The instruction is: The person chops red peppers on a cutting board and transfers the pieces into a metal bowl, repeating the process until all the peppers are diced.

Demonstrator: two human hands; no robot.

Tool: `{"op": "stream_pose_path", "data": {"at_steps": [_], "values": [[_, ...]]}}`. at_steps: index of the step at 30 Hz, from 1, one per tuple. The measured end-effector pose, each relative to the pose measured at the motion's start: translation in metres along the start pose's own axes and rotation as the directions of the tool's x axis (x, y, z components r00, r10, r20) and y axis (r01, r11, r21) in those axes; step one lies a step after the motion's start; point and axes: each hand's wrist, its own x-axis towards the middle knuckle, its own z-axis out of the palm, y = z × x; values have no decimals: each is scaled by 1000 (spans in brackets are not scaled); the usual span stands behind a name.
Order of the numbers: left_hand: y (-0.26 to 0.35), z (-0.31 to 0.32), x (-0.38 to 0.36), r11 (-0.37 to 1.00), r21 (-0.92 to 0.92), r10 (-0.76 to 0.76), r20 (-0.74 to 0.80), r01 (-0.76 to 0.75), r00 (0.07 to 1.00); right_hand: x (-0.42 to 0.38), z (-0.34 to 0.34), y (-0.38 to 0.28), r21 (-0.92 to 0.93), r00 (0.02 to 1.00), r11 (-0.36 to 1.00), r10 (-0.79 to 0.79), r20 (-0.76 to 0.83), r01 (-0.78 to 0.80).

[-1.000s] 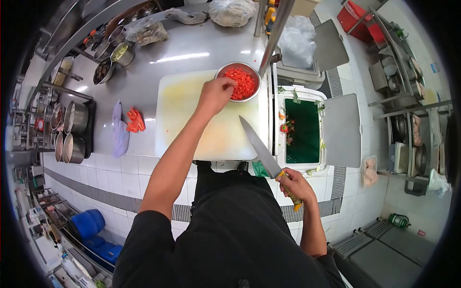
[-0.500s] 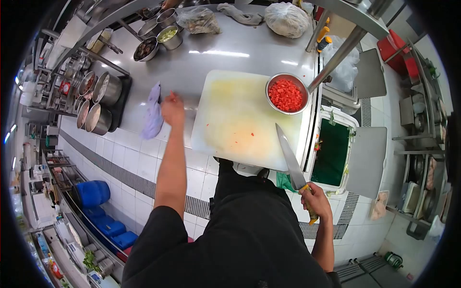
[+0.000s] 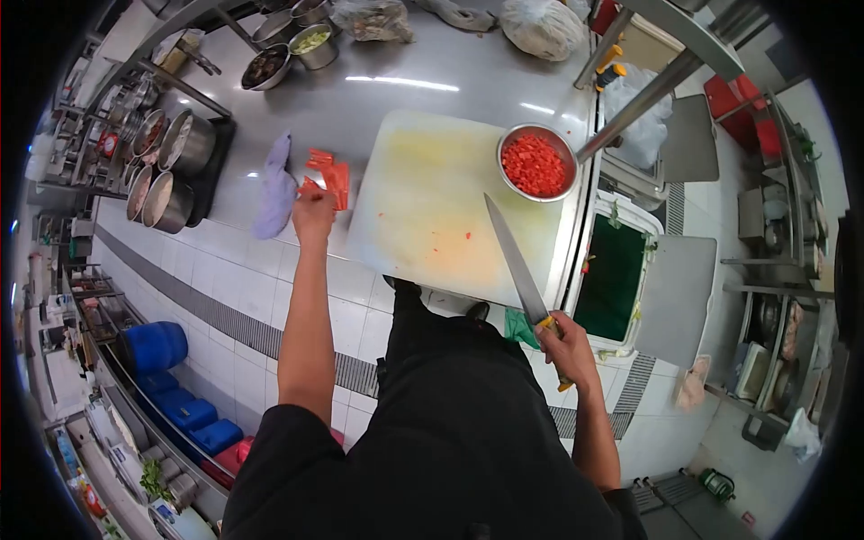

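Note:
My left hand [image 3: 313, 218] is at the near edge of the steel counter, its fingers pinched on a red pepper strip, partly hidden by the fingertips. Right beside it lie more flat red pepper pieces [image 3: 336, 180], with a lilac cloth [image 3: 274, 189] to their left. My right hand [image 3: 569, 349] is wrapped around the yellow handle of a chef's knife [image 3: 517, 256]. The blade slants up and left over the white cutting board [image 3: 423, 193], which carries a few red bits. At the board's far right corner stands a steel bowl of diced red pepper [image 3: 537, 165].
To the right is an open bin [image 3: 615, 279] with a dark green interior. Metal pots [image 3: 189, 144] stand at the left, and a pot of chopped greens [image 3: 315, 45] at the back. A shelf post [image 3: 643, 103] rises beyond the bowl.
My left hand has drawn back slightly, uncovering the red pepper pieces. The knife in my right hand has shifted left, its tip farther over the board. The view has moved a little.

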Motion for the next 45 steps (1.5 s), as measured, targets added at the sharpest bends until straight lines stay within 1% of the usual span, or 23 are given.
{"op": "stream_pose_path", "data": {"at_steps": [1,3,4,6,8,10,11,12,13,14,15,16,17,18,20,21,24,26,29,33,40,42,45], "values": [[17,1,-30,973,-224,-29,116,54,993,-1,1,2,13,1000,1000,7,7,-8],[33,28,-90,918,-368,-37,292,148,956,-1,1,8,6,1000,1000,16,10,-16],[35,43,-116,913,-353,-57,384,204,921,-3,2,5,1,1000,1000,22,4,-22],[47,70,-167,886,-351,-118,458,301,881,-6,4,-2,-82,1000,997,10,-11,-11],[47,90,-195,869,-328,-159,523,370,837,-4,5,6,-120,1000,993,15,-14,-17],[53,94,-212,825,-308,-222,595,474,773,-4,7,10,-343,997,939,-43,-59,20],[55,92,-215,822,-305,-225,601,480,767,-7,6,9,-369,999,929,-7,-54,-13],[56,88,-214,945,-185,-135,530,270,837,-11,7,7,-371,998,929,-1,-58,-21],[57,84,-212,998,-41,-20,471,44,882,-15,8,5,-436,995,899,-70,-73,31],[59,82,-208,998,-41,-21,475,46,880,-17,9,5,-500,987,862,-141,-83,81],[60,81,-202,952,-52,296,414,-303,861,-17,10,7,-518,983,849,-170,-73,108],[66,80,-197,789,-40,586,349,-613,731,-16,12,8,-520,983,848,-168,-73,106],[72,79,-194,744,-88,629,430,-663,648,-14,14,8,-556,988,827,-143,-54,89],[71,83,-190,746,-88,627,428,-661,651,-14,16,8,-590,992,804,-117,-37,73],[72,93,-184,636,-47,670,530,-770,521,-18,15,1,-596,990,798,-136,-23,95],[73,94,-184,635,-49,671,530,-771,519,-20,14,-4,-599,988,792,-153,-11,116],[74,99,-189,656,12,617,569,-755,544,-38,11,-19,-633,990,765,-140,18,120],[73,101,-194,697,19,582,568,-716,582,-44,9,-18,-655,991,746,-133,35,123],[71,106,-195,684,38,593,553,-728,586,-50,6,-14,-685,990,716,-130,59,135],[73,109,-193,709,34,570,560,-704,602,-51,5,-12,-703,986,693,-148,78,159],[78,110,-194,717,43,551,577,-696,603,-52,5,-13,-748,980,640,-189,69,176],[79,109,-194,718,59,537,587,-694,605,-52,6,-13,-746,990,653,-131,58,130],[77,110,-193,713,48,547,587,-699,597,-50,9,-12,-765,994,635,-89,67,109]]}}
